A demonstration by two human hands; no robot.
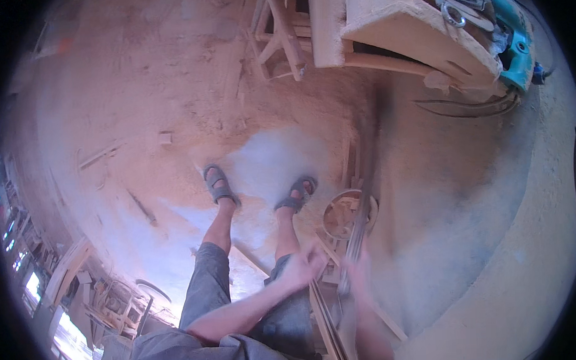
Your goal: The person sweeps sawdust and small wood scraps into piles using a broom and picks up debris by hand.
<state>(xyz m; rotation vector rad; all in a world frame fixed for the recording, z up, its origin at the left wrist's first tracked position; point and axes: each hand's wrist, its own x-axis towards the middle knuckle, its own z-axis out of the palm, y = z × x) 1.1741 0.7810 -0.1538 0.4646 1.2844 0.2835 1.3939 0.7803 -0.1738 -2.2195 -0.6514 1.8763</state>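
My right hand (357, 265) is closed round a long, thin bundle of strips (360, 225), which look like wood and are smeared by motion. The strips slant away from me past a round container on the floor. Just left of them is my left hand (304, 267), raised in front of my right knee. Its fingers are blurred, so whether they grip anything does not show. Beneath the hands, more narrow wooden strips (326, 321) run toward my body beside my right thigh.
The round container (346, 215) holds wood scraps. A dusty wooden workbench (416, 36) at the far right carries a teal power tool (517, 45). Left of it stands a wooden frame (280, 37). An offcut (165, 138) lies on the dusty floor; wooden clutter (118, 306) fills the near left.
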